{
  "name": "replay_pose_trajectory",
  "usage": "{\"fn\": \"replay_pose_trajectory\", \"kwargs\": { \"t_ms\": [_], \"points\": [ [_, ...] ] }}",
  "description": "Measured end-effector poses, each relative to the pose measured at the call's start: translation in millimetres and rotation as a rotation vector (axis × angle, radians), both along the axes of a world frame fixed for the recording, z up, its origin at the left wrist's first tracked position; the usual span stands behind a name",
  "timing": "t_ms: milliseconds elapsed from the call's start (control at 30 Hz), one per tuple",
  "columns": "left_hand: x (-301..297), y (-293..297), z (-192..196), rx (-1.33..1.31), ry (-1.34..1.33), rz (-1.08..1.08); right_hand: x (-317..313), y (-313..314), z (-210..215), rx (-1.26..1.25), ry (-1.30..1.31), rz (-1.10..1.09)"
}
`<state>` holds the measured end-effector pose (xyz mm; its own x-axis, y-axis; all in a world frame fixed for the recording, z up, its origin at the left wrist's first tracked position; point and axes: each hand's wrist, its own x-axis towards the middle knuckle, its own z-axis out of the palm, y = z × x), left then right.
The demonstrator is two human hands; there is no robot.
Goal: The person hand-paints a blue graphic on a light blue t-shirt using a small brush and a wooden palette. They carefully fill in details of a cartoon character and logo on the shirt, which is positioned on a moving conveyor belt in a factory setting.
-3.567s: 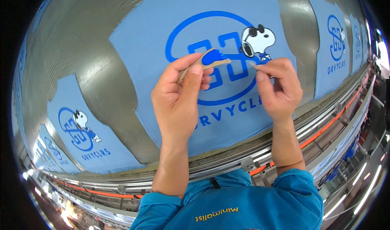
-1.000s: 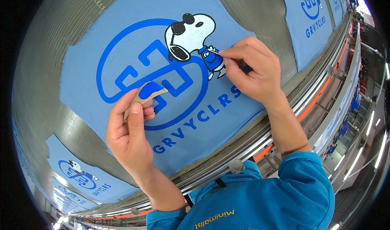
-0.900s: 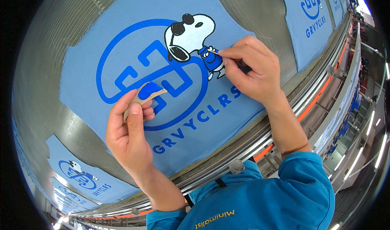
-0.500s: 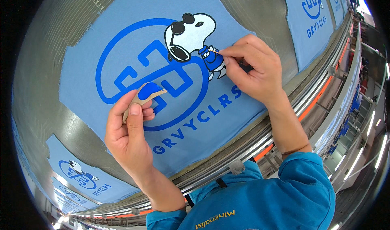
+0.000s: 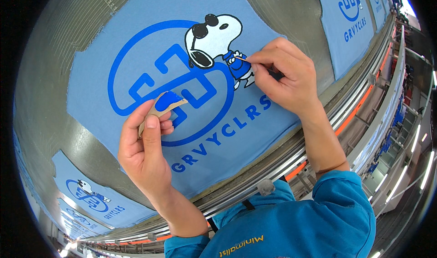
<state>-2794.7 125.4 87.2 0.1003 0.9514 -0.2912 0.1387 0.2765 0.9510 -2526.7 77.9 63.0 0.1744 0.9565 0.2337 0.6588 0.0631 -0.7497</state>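
Note:
A light blue cut fabric panel [image 5: 95, 85] lies flat before me, printed with a blue ring emblem, lettering and a black-and-white cartoon dog [image 5: 230, 28] in sunglasses. Between thumb and fingers, my left hand [image 5: 148, 148] grips a bent piece of tan card [image 5: 175, 105] smeared with wet blue paint [image 5: 166, 101]. It is held above the lower left of the emblem. My right hand [image 5: 287, 76] pinches a thin wooden stick [image 5: 241, 59], its tip at the dog's blue-clad body. Whether the tip presses on the cloth I cannot tell.
The panel rests on a long grey printing table [image 5: 50, 107]. More printed panels lie at the left [image 5: 98, 192] and upper right [image 5: 348, 25]. Metal rails [image 5: 291, 164] with an orange strip run along the near edge, in front of my body.
Both hands stay almost in place, still holding the card and the stick. The stick's tip has shifted very slightly at the dog's body.

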Motion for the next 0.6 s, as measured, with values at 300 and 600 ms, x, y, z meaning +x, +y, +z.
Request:
{"fn": "replay_pose_trajectory", "kwargs": {
  "t_ms": [300, 600],
  "points": [
    [0.5, -0.3, 2.2, -0.021, -0.006, -0.017, -0.3, 0.1, 0.4, -0.003, 0.001, -0.010],
    [0.9, -0.1, 3.4, -0.026, 0.005, -0.021, -0.4, 0.2, 1.0, -0.010, -0.011, -0.003]
  ]
}}
